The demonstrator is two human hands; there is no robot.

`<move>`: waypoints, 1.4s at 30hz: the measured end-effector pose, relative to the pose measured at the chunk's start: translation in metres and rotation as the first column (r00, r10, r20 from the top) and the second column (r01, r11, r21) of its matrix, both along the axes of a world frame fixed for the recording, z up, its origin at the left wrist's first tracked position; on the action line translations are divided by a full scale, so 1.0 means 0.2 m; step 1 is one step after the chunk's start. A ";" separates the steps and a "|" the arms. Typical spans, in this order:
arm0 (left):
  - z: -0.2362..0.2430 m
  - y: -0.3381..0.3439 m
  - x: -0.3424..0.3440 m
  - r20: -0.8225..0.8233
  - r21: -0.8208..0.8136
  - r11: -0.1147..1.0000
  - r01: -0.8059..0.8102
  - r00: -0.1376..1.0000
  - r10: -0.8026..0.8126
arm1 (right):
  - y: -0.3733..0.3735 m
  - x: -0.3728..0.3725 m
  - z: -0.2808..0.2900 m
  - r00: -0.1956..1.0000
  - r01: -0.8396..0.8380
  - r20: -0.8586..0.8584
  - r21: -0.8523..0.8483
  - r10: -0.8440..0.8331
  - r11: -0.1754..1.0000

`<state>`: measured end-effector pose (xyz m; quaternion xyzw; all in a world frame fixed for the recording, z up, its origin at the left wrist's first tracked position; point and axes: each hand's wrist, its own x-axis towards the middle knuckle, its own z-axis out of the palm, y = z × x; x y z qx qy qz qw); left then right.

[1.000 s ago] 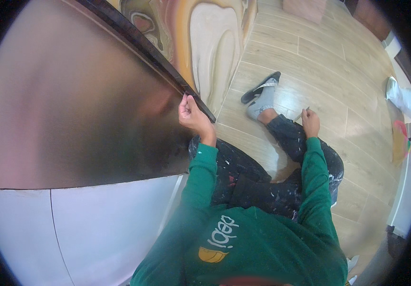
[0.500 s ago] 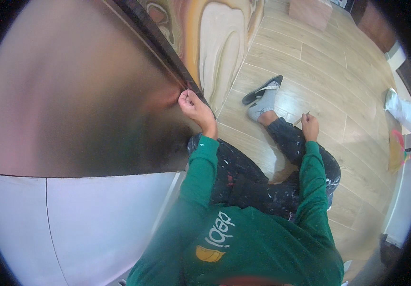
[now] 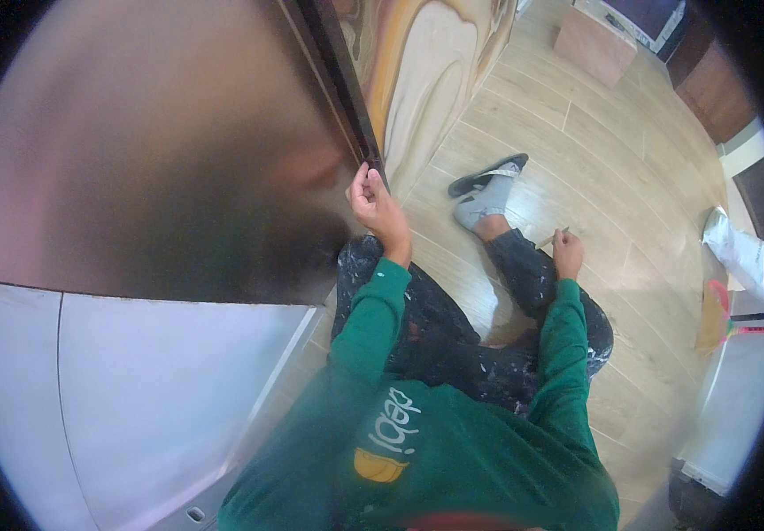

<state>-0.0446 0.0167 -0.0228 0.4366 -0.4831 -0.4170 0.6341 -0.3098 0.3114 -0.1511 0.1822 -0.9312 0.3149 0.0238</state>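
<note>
My left hand (image 3: 377, 205) is raised at the dark edge strip (image 3: 336, 78) of a large brownish reflective panel (image 3: 178, 159). Its fingers are drawn together with the tips at the strip's lower end; whatever may be between them is too small to make out. Over my bent right leg, my right hand (image 3: 568, 257) is closed on a thin pencil-like stick (image 3: 545, 242), of which only short bits show. Behind the strip stands a marbled panel (image 3: 431, 80) in cream, brown and gold.
White panels (image 3: 169, 372) lie below the reflective one, at my left. My paint-spotted trousers (image 3: 435, 310) and grey shoe (image 3: 481, 205) rest on wood-look floor tiles (image 3: 630, 177). A pinkish box (image 3: 594, 44) is far ahead; a white bag (image 3: 736, 248) is on the right.
My left hand's fingers have gone from curled in to more upright at the strip. The right hand stays over the leg with the stick. The view has shifted a little.
</note>
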 end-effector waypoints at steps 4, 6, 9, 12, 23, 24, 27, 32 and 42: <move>-0.03 0.01 0.04 0.049 0.020 0.999 0.034 0.998 -0.035 | 0.00 0.01 0.01 1.000 -0.014 0.019 -0.018 0.015 1.000; -0.04 -0.01 0.03 0.029 0.027 0.999 0.038 0.999 -0.039 | 0.00 0.01 0.01 1.000 -0.012 0.006 -0.027 0.012 1.000; -0.05 -0.07 0.01 -0.091 0.073 0.996 0.058 0.994 -0.051 | -0.01 0.02 0.02 1.000 -0.006 -0.006 -0.021 0.006 1.000; -0.04 -0.11 0.00 -0.062 0.064 0.998 0.028 0.998 -0.024 | 0.00 0.01 0.02 1.000 -0.020 0.001 -0.011 0.020 1.000; -0.03 -0.08 0.00 -0.008 0.001 1.000 -0.013 1.000 0.013 | 0.02 -0.01 -0.01 0.999 -0.040 0.001 0.011 0.040 0.999; -0.03 -0.07 0.01 0.016 0.050 0.999 -0.003 1.000 0.002 | 0.02 -0.01 -0.02 0.998 -0.056 -0.008 0.000 0.056 0.998; -0.03 -0.05 0.01 0.033 0.012 0.999 0.045 0.998 -0.045 | 0.02 -0.02 -0.02 0.998 -0.060 -0.003 0.003 0.060 0.998; 0.03 0.02 0.01 0.077 -0.019 0.995 0.099 0.992 -0.097 | 0.02 -0.03 -0.03 0.999 -0.035 0.013 0.028 0.035 0.999; 0.13 -0.02 0.01 -0.038 -0.040 0.981 0.189 0.981 -0.191 | 0.02 -0.02 -0.02 0.999 -0.053 -0.002 0.016 0.053 0.998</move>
